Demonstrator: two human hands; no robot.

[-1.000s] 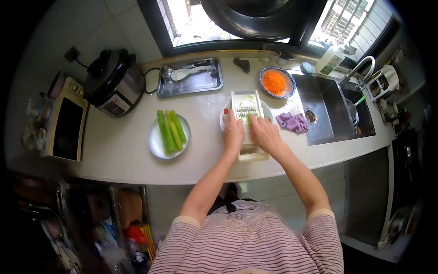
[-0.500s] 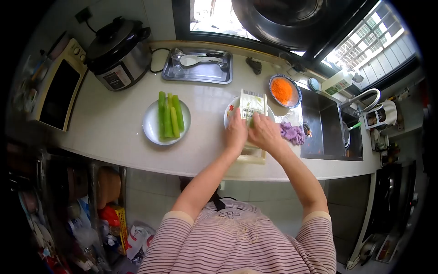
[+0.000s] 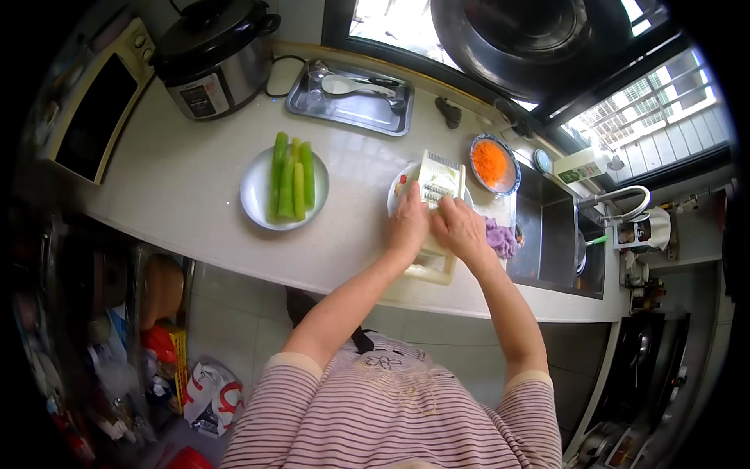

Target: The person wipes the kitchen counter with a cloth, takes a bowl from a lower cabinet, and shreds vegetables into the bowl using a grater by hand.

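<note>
At centre, the pale, flat, toothed grater (image 3: 442, 177) points upward, long axis nearly vertical. Left hand (image 3: 408, 225) grasps its edge; whether right hand (image 3: 462, 228) grasps something, I cannot tell.

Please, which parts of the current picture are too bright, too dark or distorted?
Head view: the window is partly washed out by daylight; head view: the front edge of the counter bows and the corners go black; head view: the lower left is dim and hard to read, but the grater, left hand and right hand are clearly lit.
</note>
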